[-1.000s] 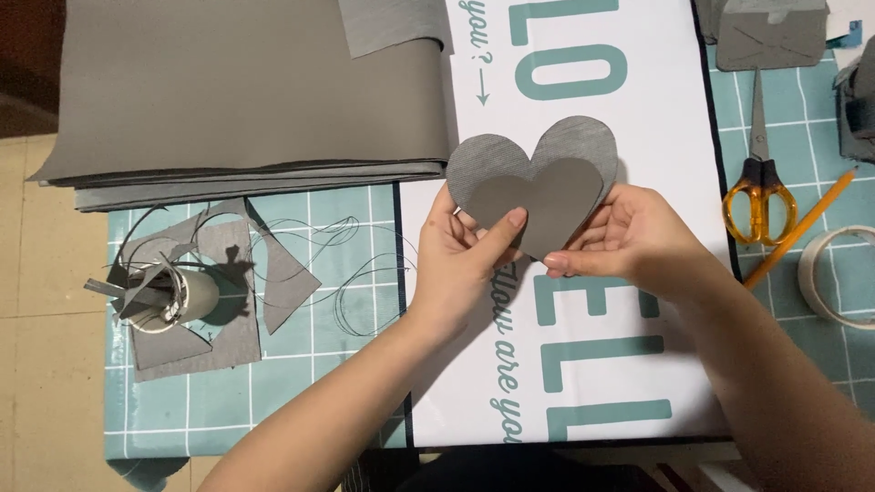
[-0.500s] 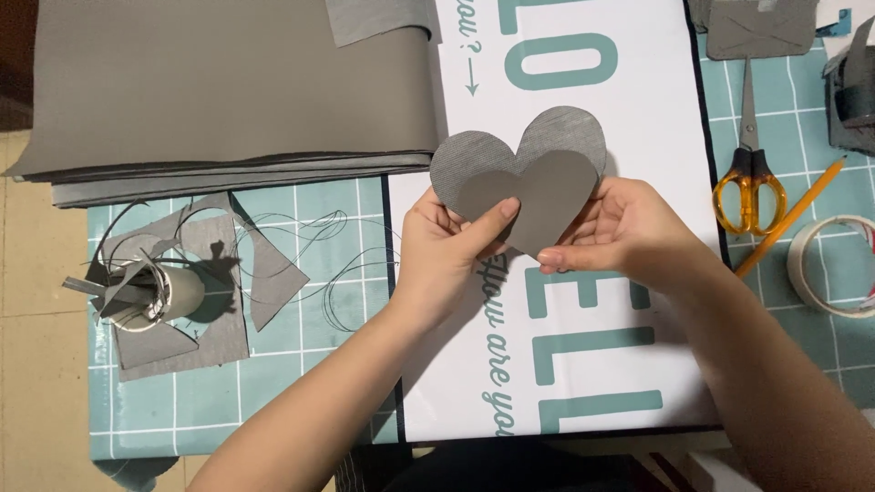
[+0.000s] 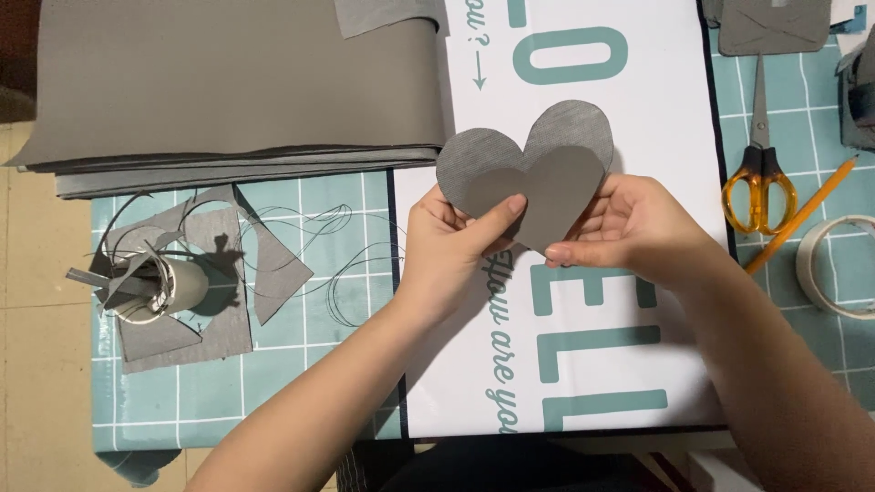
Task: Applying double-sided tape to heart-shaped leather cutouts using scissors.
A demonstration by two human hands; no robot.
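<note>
Grey fabric heart (image 3: 533, 173) held above white printed mat (image 3: 638, 364) on teal gridded table (image 3: 301, 364).

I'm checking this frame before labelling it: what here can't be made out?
Head view:
- Lower tip of the grey hearts: covered by the left hand and right hand.
- Tape roll: cut off by the right edge.
- Cup contents: hidden under fabric scraps.

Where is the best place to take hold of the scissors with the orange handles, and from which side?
Grip the scissors at the orange handle loops, coming from the near side. They lie flat on the teal mat with blades pointing away, so the loops face the person and keep fingers off the edges.
</note>
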